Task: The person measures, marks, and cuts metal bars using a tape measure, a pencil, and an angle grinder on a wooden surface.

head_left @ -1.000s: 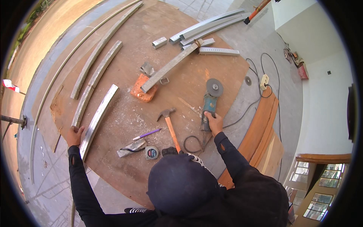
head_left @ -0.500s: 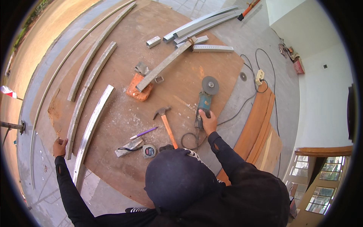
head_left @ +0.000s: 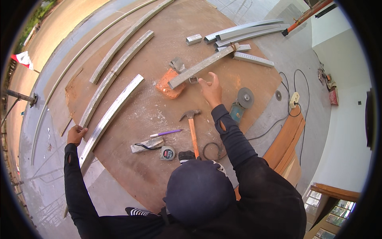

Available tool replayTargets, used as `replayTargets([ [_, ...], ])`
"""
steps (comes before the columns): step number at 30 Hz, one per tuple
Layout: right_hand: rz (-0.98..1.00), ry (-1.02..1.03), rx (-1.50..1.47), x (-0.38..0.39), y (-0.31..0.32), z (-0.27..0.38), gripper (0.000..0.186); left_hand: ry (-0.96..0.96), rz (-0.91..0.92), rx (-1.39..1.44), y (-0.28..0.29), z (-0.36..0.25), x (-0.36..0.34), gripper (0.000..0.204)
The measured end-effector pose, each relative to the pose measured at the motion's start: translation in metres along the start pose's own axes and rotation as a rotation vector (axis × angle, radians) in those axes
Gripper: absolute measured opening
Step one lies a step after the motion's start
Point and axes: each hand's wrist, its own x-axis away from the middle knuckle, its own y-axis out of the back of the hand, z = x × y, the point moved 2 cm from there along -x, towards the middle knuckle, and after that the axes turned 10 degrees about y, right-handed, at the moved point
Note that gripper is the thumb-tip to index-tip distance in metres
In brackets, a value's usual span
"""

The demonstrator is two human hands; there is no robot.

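Note:
My left hand has its fingers curled on the near end of a long grey metal bar. A shinier metal bar lies just to the right of it. My right hand reaches over the board, empty, thumb and fingers apart. Close by is a small square tube piece, beside a bar that rests across an orange block. Behind my right forearm lies a teal angle grinder with its disc; the sleeve hides its handle.
A claw hammer, purple pen, tape measure and short metal piece lie on the brown board. Metal channels sit at the back. The grinder's cord leads toward a socket strip near wooden planks.
My right hand has let go of the angle grinder and moved up and forward, opening. The view has shifted left, and my left hand now shows on the bar's end.

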Motion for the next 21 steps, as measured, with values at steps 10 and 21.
replayTargets([
  [10, -0.134, 0.117, 0.102, -0.068, -0.063, 0.02, 0.054, 0.164, -0.065, -0.132, 0.048, 0.075, 0.052, 0.04],
  [21, 0.015, 0.348, 0.002, -0.167, -0.148, 0.107, 0.05, 0.129, -0.004, -0.067, 0.047, 0.059, -0.008, 0.029],
])
